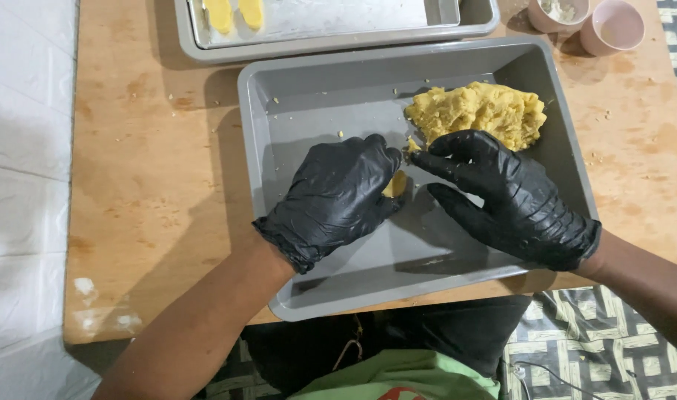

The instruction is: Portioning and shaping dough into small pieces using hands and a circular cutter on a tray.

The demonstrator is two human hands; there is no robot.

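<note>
Fingers of the left hand point(337, 198) were curled shut around a small yellow dough piece point(396, 184), only a sliver of which showed past the knuckles. Head view: the right hand point(507, 200) lay beside it with its fingers point(446, 164) spread and unclenched — gripping nothing, their tips just touching the edge of the dough mass point(478, 111). The piece sat between the two hands, above the floor of the grey baking pan point(323, 111), apart from the mass in the pan's far right corner. Shaping such a soft piece seemed best done with light, even pressure — too hard a squeeze would likely crumble it. A second tray point(331, 33) with two formed yellow pieces point(234, 13) and two pink cups point(590, 21) stood farther off on the wooden counter point(153, 163).
</note>
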